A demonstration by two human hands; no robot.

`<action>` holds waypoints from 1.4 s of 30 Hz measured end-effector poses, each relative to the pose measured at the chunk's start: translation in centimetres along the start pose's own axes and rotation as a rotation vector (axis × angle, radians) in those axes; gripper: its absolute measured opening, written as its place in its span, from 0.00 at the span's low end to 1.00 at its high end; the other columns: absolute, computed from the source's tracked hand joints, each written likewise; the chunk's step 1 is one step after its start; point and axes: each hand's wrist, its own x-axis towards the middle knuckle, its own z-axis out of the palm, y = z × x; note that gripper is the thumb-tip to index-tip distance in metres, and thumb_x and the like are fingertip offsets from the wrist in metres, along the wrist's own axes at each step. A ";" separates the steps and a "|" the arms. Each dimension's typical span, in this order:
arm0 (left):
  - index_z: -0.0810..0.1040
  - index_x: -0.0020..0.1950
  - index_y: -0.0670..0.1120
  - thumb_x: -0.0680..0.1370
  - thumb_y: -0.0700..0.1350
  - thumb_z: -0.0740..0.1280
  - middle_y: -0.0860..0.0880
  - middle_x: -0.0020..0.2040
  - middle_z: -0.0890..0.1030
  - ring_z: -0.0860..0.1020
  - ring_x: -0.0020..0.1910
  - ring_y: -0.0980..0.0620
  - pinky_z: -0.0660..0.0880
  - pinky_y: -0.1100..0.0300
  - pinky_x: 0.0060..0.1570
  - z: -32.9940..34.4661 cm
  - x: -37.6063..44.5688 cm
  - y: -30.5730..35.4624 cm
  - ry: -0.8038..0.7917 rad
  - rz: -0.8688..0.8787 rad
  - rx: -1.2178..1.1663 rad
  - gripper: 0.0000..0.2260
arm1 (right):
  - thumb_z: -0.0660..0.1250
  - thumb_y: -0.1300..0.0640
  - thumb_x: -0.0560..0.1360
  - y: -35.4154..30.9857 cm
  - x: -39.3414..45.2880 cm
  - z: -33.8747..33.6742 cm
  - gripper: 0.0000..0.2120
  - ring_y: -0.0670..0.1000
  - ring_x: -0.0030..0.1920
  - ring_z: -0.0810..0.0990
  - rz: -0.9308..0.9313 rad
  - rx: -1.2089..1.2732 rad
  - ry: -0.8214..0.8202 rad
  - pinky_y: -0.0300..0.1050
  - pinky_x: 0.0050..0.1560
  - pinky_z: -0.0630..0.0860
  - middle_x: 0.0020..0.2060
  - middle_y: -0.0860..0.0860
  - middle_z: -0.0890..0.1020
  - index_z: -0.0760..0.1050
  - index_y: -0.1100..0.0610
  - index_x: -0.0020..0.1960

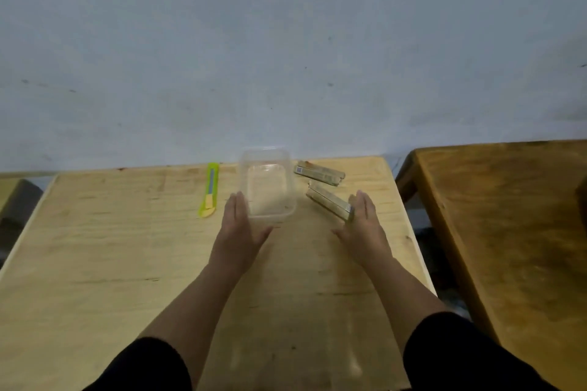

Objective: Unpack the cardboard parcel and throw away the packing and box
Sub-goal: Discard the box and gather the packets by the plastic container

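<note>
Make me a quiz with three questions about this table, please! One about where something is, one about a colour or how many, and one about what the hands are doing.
1. Where does the utility knife lie?
A. To the left of the clear plastic container
B. Inside the container
C. On the darker table at the right

2. How many small flat packs lie to the right of the container?
A. One
B. Two
C. Four

3. What are the hands doing?
A. Both squeeze the knife
B. Both are open and flat, holding nothing
C. Both are made into fists

Answers:
1. A, the green and yellow knife rests on the light wooden table left of the container.
2. B, one pack lies near the wall and another pack lies nearer the person.
3. B, the left hand and right hand show straight fingers with nothing gripped.
</note>
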 end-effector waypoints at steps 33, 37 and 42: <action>0.48 0.76 0.51 0.72 0.58 0.67 0.47 0.74 0.62 0.61 0.72 0.48 0.59 0.53 0.69 0.1 2.0 -0.5 -0.083 -0.128 -0.221 0.40 | 0.75 0.55 0.65 0.3 6.8 2.2 0.32 0.56 0.58 0.72 -0.172 0.201 0.156 0.47 0.57 0.71 0.59 0.59 0.72 0.66 0.61 0.64; 0.50 0.75 0.53 0.72 0.55 0.69 0.46 0.71 0.67 0.68 0.68 0.47 0.66 0.52 0.65 -0.4 2.0 -0.1 -0.102 -0.138 -0.265 0.39 | 0.75 0.51 0.65 -1.3 5.7 1.5 0.32 0.52 0.51 0.73 -0.101 0.247 0.238 0.41 0.47 0.70 0.56 0.57 0.73 0.67 0.60 0.64; 0.51 0.75 0.46 0.72 0.51 0.71 0.43 0.71 0.67 0.67 0.69 0.44 0.66 0.52 0.65 -0.7 2.4 0.3 -0.133 -0.086 -0.277 0.39 | 0.74 0.48 0.64 -5.8 5.2 1.8 0.31 0.50 0.47 0.73 -0.187 0.243 0.230 0.42 0.43 0.72 0.51 0.54 0.74 0.69 0.58 0.61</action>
